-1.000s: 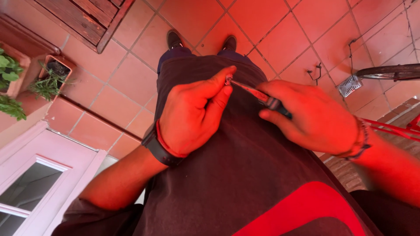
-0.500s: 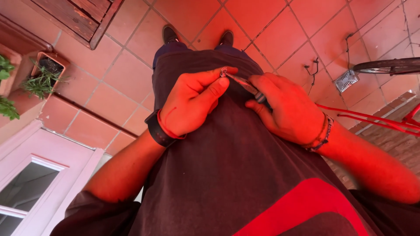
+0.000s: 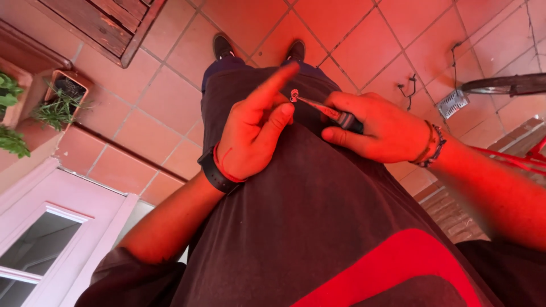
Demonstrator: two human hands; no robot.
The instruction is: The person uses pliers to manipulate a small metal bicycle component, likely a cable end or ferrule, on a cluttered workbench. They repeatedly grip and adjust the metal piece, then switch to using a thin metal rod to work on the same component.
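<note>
The right hand (image 3: pixel 387 128) is closed round the handle of a thin pliers-like tool (image 3: pixel 321 108), stiff and light; its tip pinches a tiny ring (image 3: pixel 294 95). The left hand (image 3: pixel 253 136) holds nothing, forefinger raised beside the ring, which looks easy to drop.

no packages, labels, signs, screens visible

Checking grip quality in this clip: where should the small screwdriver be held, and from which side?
By its dark handle, from the right, as the right hand does. The thin shaft points left toward the left hand, its tip carrying a small ring-shaped piece.
</note>
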